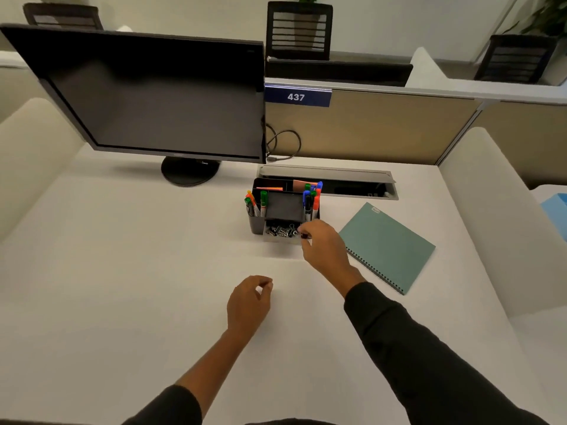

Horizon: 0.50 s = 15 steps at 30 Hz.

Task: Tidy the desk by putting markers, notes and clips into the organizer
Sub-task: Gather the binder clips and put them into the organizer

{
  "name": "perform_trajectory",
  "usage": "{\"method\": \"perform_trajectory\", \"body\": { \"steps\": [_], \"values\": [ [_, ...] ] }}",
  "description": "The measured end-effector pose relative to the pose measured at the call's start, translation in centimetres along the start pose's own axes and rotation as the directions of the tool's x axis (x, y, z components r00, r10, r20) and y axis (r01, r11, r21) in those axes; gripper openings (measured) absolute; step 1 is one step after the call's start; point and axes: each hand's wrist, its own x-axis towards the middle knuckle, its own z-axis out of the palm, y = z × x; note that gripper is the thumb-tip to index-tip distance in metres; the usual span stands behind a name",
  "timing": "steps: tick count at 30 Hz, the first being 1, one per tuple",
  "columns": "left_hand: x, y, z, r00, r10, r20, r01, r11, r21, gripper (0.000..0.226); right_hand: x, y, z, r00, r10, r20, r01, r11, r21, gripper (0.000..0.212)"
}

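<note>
- Far left: dark monitor [147, 96] on a round stand, screen off; it stands at the back of the white table [122, 271].
- Left hand [248, 303] hovers low over bare table, near the middle; fingers loosely curled, thumb and forefinger tips close together; grip holds nothing that shows.
- Organizer [283, 210], dark and boxy, sits just right of centre, in front of a cable slot in the table; markers [256, 202] with green and orange caps stand upright in its left pocket; more markers with blue, green and orange caps stand in its right pocket; orange notes [302, 185] lie in the back compartments; a heap of black binder clips [282, 230] fills the low front tray.
- Right hand [322, 243] reaches to the tray's right front corner; thumb and forefinger pinch one small dark clip [304, 236] at the tray's edge.
- Right: teal spiral notebook [388, 245] lies flat, closed, apart from the organizer.
- Behind: beige partition with a blue plate marked 437 [297, 96].
</note>
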Motion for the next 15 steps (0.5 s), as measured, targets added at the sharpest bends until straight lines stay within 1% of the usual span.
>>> {"method": "perform_trajectory", "body": {
  "steps": [3,6,10,13,15],
  "values": [
    [-1.2,-0.1,0.3,0.995,-0.073,0.064,0.081,0.988,-0.128,0.009,2.2,-1.1,0.5,0.999,-0.019,0.027,0.020,0.999,-0.044,0.022],
    [-2.3,0.3,0.6,0.979,-0.159,0.125,0.189,0.942,-0.277,0.012,3.6,-1.5,1.1,0.996,-0.024,0.089,0.033,0.995,-0.097,0.024],
    [-2.6,1.6,0.8,0.937,-0.284,0.203,0.346,0.832,-0.433,0.013,4.3,-1.8,2.1,0.990,-0.034,0.135,0.051,0.990,-0.129,0.027],
    [-2.1,3.1,0.6,0.907,-0.337,0.251,0.420,0.754,-0.504,0.016,4.3,-1.8,2.6,0.989,-0.030,0.144,0.048,0.991,-0.126,0.028],
    [-1.4,4.0,0.6,0.896,-0.348,0.276,0.445,0.712,-0.544,0.017,4.1,-1.6,2.7,0.992,-0.035,0.125,0.050,0.992,-0.113,0.026]
  ]
}}
